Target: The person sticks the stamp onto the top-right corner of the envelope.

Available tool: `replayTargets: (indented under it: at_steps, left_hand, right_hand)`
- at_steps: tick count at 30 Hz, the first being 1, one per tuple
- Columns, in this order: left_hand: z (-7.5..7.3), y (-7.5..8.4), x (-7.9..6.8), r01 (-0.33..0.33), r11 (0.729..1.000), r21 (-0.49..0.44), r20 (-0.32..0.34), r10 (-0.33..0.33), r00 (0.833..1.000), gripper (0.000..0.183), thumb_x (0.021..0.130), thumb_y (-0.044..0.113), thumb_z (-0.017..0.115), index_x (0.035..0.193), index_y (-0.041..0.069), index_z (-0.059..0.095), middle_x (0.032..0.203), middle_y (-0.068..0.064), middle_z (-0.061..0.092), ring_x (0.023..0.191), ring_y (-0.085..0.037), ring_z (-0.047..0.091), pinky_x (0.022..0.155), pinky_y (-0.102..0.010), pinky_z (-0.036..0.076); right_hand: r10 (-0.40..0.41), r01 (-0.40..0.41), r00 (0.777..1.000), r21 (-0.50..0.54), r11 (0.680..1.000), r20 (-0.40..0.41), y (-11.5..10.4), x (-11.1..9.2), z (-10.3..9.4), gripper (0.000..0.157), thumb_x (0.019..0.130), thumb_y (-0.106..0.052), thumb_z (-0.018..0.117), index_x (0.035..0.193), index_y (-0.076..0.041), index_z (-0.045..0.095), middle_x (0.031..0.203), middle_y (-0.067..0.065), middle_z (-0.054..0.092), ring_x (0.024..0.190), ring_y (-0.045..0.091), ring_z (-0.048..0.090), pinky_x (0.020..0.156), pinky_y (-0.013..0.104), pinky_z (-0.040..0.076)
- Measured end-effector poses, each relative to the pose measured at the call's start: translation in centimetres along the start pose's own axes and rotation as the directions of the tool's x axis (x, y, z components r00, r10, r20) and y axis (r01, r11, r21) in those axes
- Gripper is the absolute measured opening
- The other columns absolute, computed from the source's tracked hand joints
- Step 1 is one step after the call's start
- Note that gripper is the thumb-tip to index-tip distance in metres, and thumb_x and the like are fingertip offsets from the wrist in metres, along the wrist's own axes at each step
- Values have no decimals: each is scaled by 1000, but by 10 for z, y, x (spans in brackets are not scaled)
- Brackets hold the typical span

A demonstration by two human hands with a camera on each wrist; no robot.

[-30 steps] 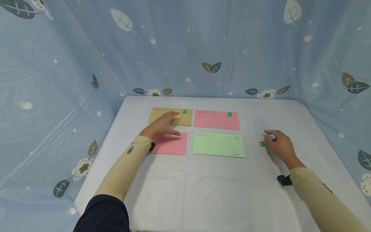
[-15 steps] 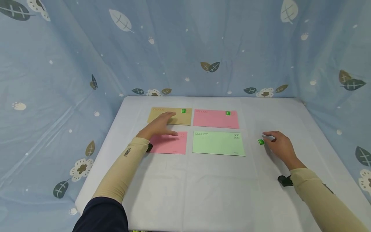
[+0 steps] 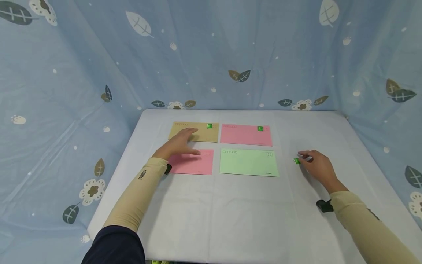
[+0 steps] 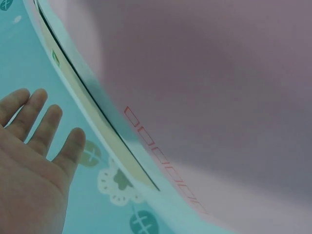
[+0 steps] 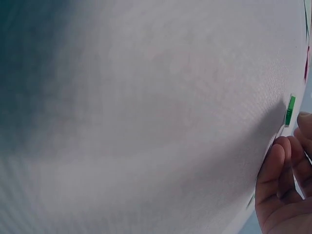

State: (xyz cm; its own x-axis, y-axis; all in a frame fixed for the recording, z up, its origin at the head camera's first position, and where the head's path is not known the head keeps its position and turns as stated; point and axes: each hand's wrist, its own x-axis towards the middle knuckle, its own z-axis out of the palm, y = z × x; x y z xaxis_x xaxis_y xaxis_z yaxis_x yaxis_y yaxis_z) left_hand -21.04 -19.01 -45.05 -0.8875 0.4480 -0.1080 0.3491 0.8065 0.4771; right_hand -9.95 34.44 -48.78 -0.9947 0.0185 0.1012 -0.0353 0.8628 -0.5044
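Note:
My right hand [image 3: 318, 168] is low over the white tabletop with its fingers bent. Its thumb side partly covers a small green stamp [image 3: 297, 161] in the head view; a gap shows between thumb and forefinger. In the right wrist view the stamp [image 5: 290, 111] lies just beyond the fingertips [image 5: 282, 141]; contact is unclear. My left hand [image 3: 178, 144] spreads over the tan envelope [image 3: 204, 136] and the near pink envelope [image 3: 197, 167], holding nothing. The left wrist view shows its fingers [image 4: 48, 122] apart and nearly straight. A light green envelope [image 3: 248, 163] lies between the hands.
A second pink envelope [image 3: 245, 135] lies at the back beside the tan one. Both back envelopes bear a green stamp at their upper right; the light green one has a printed stamp box there. A blue patterned curtain [image 3: 197, 55] encloses the table's back and sides.
My right hand's fingers have closed in slightly around the stamp, covering more of it. My left hand has shifted slightly left. The envelopes stay in place.

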Motion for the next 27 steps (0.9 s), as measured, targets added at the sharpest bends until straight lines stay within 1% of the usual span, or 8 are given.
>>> replayTargets:
  at_steps: [4, 8, 13, 15, 22, 27]
  left_hand:
    - [0, -3, -3, 9, 1000, -4, 5, -9, 1000, 121, 68, 60, 90, 161, 14, 29, 165, -11, 28, 153, -31, 20, 123, -51, 22]
    - [-1, -4, -6, 8, 1000, -6, 2, -8, 1000, 122, 66, 62, 89, 161, 13, 29, 165, -11, 28, 153, -32, 21, 123, -52, 22]
    - [-1, -5, -8, -1, 1000, -14, -3, 1, 1000, 121, 68, 60, 89, 161, 13, 29, 165, -12, 28, 153, -32, 21, 123, -53, 22]
    - [-2, -6, -9, -4, 1000, -18, -3, 4, 1000, 119, 69, 58, 89, 161, 13, 29, 165, -12, 28, 153, -32, 20, 123, -53, 23]
    - [-4, -7, -15, 2, 1000, -7, -12, -2, 1000, 119, 70, 59, 89, 161, 12, 29, 165, -12, 28, 153, -33, 21, 123, -53, 23]
    - [-4, -8, -18, 3, 1000, -3, -16, -3, 1000, 118, 70, 58, 89, 161, 11, 29, 165, -13, 28, 153, -33, 21, 122, -53, 24]
  right_hand:
    - [-7, 7, 1000, -4, 1000, 13, 0, 0, 0, 33, 97, -16, 69, 125, 0, 69, 107, 19, 67, 92, 34, 65, 62, 30, 50]
    - [-15, 15, 1000, -6, 1000, 15, -1, 1, -1, 33, 96, -16, 70, 125, 1, 69, 105, 19, 68, 93, 35, 65, 64, 36, 53]
    - [-21, 21, 1000, 1, 1000, 18, -2, 1, -1, 33, 96, -17, 71, 124, 0, 70, 104, 19, 69, 93, 36, 66, 68, 42, 56]
    - [-26, 26, 1000, 2, 1000, 17, -1, 1, -1, 33, 96, -18, 72, 123, 0, 70, 102, 18, 69, 92, 36, 66, 67, 41, 56]
    - [-42, 42, 999, 6, 999, 20, 0, 2, -1, 35, 94, -21, 73, 121, 2, 71, 98, 16, 71, 91, 35, 68, 65, 33, 52]
    - [-35, 35, 999, 3, 999, 32, 0, 3, 0, 34, 94, -22, 74, 119, 1, 71, 95, 13, 71, 87, 32, 67, 65, 32, 50]
